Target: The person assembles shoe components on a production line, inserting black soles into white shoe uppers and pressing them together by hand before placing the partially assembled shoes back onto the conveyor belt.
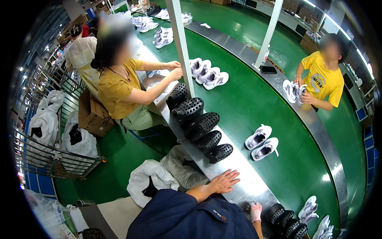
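My left hand (225, 181) lies flat, fingers apart, on the metal ledge (242, 167) beside the green conveyor belt (254, 103); it holds nothing. My right hand (255, 211), wrapped in pink cloth or a glove, sits lower on the same ledge, curled, next to a stack of black perforated shoes (287, 224). Whether it grips anything is unclear. A row of several black perforated shoes (199, 123) lies on the ledge beyond my left hand. A pair of white sneakers (262, 143) rides on the belt to the right.
A seated person in a mustard top (119, 85) works at the ledge ahead; another in a yellow shirt (322, 81) handles white sneakers (293, 91) across the belt. More sneaker pairs (207, 73) lie farther up. White posts (181, 44), a wire cart with white bags (51, 131), a cardboard box (92, 115).
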### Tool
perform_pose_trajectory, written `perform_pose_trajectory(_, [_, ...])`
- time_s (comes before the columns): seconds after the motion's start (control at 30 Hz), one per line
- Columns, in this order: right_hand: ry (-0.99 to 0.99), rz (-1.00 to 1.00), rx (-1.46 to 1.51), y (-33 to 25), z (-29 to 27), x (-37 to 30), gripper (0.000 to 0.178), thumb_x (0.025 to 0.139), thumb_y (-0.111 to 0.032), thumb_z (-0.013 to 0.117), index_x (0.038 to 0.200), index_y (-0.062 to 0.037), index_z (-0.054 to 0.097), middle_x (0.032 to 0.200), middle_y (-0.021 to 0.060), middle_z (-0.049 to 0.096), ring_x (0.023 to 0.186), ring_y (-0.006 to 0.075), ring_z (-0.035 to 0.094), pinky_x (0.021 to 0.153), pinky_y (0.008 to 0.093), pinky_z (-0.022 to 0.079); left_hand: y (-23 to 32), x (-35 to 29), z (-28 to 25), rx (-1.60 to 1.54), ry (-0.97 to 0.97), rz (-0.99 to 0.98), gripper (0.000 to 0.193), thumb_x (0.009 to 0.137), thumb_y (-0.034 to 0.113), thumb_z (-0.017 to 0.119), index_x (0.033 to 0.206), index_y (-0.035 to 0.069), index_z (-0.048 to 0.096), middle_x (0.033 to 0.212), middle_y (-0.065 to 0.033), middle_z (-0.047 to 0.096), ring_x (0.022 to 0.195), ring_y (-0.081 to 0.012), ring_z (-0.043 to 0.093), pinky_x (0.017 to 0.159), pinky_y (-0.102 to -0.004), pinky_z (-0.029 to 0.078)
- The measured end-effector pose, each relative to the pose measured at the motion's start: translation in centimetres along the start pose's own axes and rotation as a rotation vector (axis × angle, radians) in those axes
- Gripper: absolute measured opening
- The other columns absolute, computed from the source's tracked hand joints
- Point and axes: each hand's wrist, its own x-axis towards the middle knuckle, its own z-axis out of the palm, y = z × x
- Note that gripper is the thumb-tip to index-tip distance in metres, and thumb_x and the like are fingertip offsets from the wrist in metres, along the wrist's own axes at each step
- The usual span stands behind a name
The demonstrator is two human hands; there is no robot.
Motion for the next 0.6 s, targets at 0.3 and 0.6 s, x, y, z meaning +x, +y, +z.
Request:
perform_pose_trajectory(0.3, [-0.009,-0.006,0.0,-0.74,0.27,-0.5,0.01,0.09,-0.006,0.061,0.085,-0.0012,0.068,0.067,0.0059,0.065,0.05,0.0139,0.06,0.049,0.0275,0.051,0.07,-0.03,0.11,0.017,-0.021,-0.01,0.066,0.094,0.045,0.056,0.15,0.012,0.044,0.163,-0.016,0.028,0.152,-0.0327,0.022,0.124,-0.0499,0.016])
perform_pose_trajectory(0.6, [0.012,0.024,0.007,-0.87,0.46,-0.55,0.009,0.09,-0.005,0.06,0.085,-0.0018,0.068,0.067,0.0067,0.066,0.05,0.0144,0.06,0.048,0.027,0.05,0.02,0.02,0.04,0.017,-0.036,-0.009,0.065,0.095,0.045,0.055,0.151,0.013,0.043,0.164,-0.0161,0.027,0.153,-0.0327,0.021,0.124,-0.0501,0.014])
